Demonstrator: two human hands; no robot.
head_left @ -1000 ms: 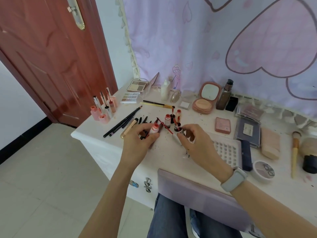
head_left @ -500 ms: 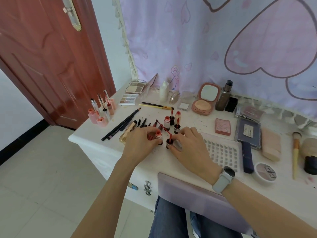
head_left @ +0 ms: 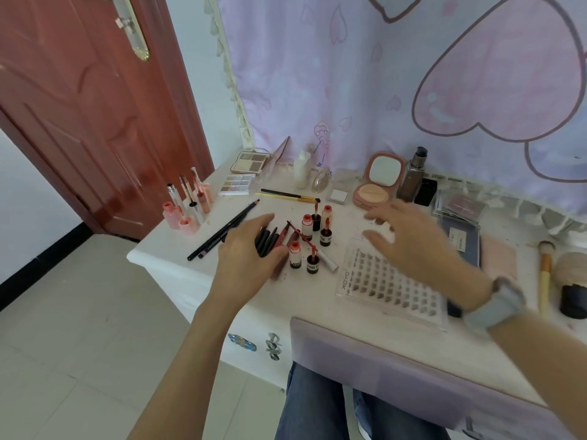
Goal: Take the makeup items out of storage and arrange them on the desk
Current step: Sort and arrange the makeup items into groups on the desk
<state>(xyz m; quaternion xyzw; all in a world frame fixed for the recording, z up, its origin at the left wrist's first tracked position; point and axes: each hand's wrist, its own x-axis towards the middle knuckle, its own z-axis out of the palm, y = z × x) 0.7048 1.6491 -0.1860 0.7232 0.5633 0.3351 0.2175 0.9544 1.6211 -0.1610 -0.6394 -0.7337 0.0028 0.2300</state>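
Arranging lip-tint bottles (head_left: 313,264) on tabletop (head_left: 317,300): left hand (head_left: 246,252) resting flat on black pencils (head_left: 266,241), right hand (head_left: 409,236) hovering spread, empty. Probably next: reaching for another item.

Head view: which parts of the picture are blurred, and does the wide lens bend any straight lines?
Head view: the right hand and its watch are smeared by motion blur; the left hand and the small red bottles look sharper; the door edge and the desk front bow from wide-angle distortion; the light is soft and even, with faint shadows.
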